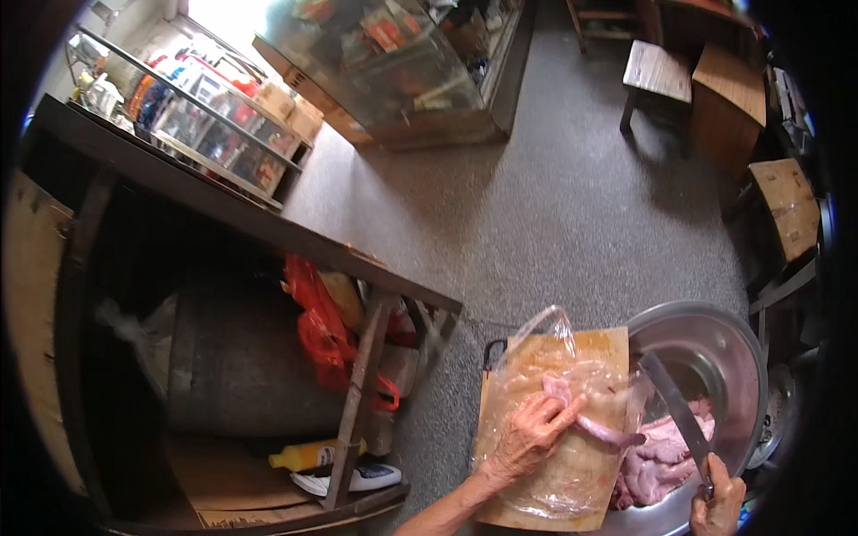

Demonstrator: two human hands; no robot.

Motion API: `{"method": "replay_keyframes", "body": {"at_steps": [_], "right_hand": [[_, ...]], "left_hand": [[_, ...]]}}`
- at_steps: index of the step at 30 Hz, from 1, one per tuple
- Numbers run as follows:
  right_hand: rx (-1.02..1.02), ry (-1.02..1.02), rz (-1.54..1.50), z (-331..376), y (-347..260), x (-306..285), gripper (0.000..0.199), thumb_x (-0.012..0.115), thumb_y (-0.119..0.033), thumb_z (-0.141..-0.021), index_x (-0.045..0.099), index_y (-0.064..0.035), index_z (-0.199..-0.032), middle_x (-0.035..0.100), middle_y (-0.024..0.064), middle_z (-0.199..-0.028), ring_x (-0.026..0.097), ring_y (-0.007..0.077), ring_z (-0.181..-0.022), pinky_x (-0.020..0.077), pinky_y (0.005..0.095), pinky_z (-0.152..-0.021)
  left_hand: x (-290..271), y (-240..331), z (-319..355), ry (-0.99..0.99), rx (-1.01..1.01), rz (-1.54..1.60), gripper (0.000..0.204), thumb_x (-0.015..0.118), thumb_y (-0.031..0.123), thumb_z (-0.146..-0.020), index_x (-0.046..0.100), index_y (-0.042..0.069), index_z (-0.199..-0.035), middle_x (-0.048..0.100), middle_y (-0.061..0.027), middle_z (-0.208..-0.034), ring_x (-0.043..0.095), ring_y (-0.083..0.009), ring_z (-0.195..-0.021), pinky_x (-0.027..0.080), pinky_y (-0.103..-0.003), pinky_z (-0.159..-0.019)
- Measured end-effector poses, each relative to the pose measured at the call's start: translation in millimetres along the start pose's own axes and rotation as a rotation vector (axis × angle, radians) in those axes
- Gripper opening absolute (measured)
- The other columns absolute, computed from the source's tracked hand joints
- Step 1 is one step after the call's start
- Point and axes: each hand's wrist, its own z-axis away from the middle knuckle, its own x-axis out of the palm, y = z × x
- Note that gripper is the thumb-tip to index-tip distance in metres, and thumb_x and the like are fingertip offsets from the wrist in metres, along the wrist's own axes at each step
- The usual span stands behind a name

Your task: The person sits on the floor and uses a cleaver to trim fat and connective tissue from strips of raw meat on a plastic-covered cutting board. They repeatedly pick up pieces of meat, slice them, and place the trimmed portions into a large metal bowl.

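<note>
Pin the meat [609,434] against the board [611,347] under bunched fingers of the left hand [534,427]; guide the knife [677,409], clasped in the right hand [718,502] above the basin [756,357], clear of fingertips.

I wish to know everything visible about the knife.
The knife has a long, grey, metal-looking blade. The right hand grips its handle, mostly covering it. It slants across the basin, tip pointing forward and left. The blade overlaps the pink meat in view; whether they touch is unclear.
</note>
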Motion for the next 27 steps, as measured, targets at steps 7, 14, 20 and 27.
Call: {"method": "replay_keyframes", "body": {"at_steps": [7,14,20,27], "right_hand": [[0.144,0.277,0.196,19,76,57,0.06,0.064,-0.011,-0.083,0.05,-0.0108,-0.141,0.069,0.0159,-0.081,0.066,0.0331,-0.068,0.0508,0.0451,-0.062],[0.108,0.234,0.371,-2,118,116,0.038,0.061,-0.019,-0.085,0.058,-0.0045,-0.121,0.07,0.0175,-0.089,0.068,0.0358,-0.073,0.0542,0.0462,-0.066],[0.108,0.191,0.198,-20,114,134,0.045,0.063,-0.024,-0.088,0.055,-0.0064,-0.129,0.071,0.0161,-0.094,0.068,0.0358,-0.076,0.0549,0.0475,-0.07],[0.041,-0.033,-0.821,-63,73,155,0.052,0.065,-0.029,-0.092,0.051,-0.0087,-0.138,0.073,0.0143,-0.101,0.069,0.0358,-0.08,0.0558,0.0491,-0.073]], "left_hand": [[23,-10,-2,-0.173,0.134,0.044,0.019,0.064,0.008,-0.081,0.06,0.006,-0.099,0.054,-0.0118,-0.095,0.057,-0.0308,-0.098,0.048,-0.042,-0.083],[33,-18,1,-0.228,0.172,0.022,0.016,0.063,0.009,-0.08,0.054,0.003,-0.091,0.054,-0.0169,-0.095,0.056,-0.0354,-0.092,0.047,-0.043,-0.078],[29,8,1,-0.322,0.328,-0.228,0.029,0.066,0.017,-0.077,0.058,0.004,-0.101,0.054,-0.0176,-0.109,0.053,-0.032,-0.108,0.042,-0.046,-0.088],[53,47,-17,-0.391,0.241,-0.056,0.024,0.066,0.021,-0.081,0.059,0.005,-0.098,0.058,-0.014,-0.097,0.057,-0.0266,-0.094,0.045,-0.043,-0.076]]}}
